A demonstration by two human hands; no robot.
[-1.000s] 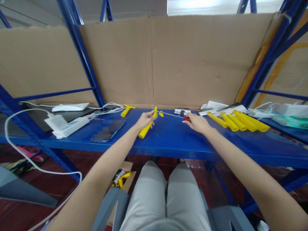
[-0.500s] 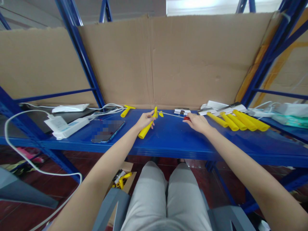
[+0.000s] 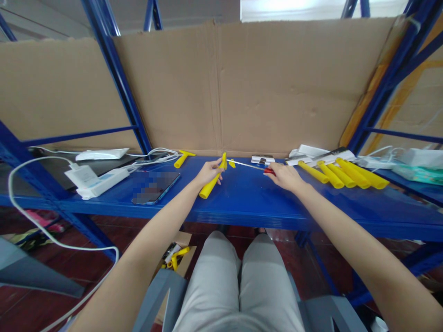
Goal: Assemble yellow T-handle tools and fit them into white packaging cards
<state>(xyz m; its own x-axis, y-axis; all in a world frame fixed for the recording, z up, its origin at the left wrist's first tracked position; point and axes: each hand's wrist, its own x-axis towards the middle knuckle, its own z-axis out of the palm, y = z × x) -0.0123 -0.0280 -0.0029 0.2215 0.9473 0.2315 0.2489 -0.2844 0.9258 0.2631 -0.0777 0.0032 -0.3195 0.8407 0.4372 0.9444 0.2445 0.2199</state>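
My left hand (image 3: 208,173) is closed around a yellow T-shaped handle (image 3: 209,187), whose tube points down toward the shelf's front edge. My right hand (image 3: 283,176) grips the red handle of a screwdriver (image 3: 247,165). The screwdriver's thin metal shaft runs left, and its tip meets the head of the yellow piece. Just right of that head, a small yellow part (image 3: 232,163) lies on the blue shelf top (image 3: 249,198).
Several yellow tubes (image 3: 341,175) lie at the right by white packets. A black-and-white item (image 3: 262,160) sits at the back. To the left are another yellow handle (image 3: 182,159), a phone (image 3: 156,188) and a white power strip (image 3: 102,183). Below stands a box (image 3: 188,265) of yellow parts.
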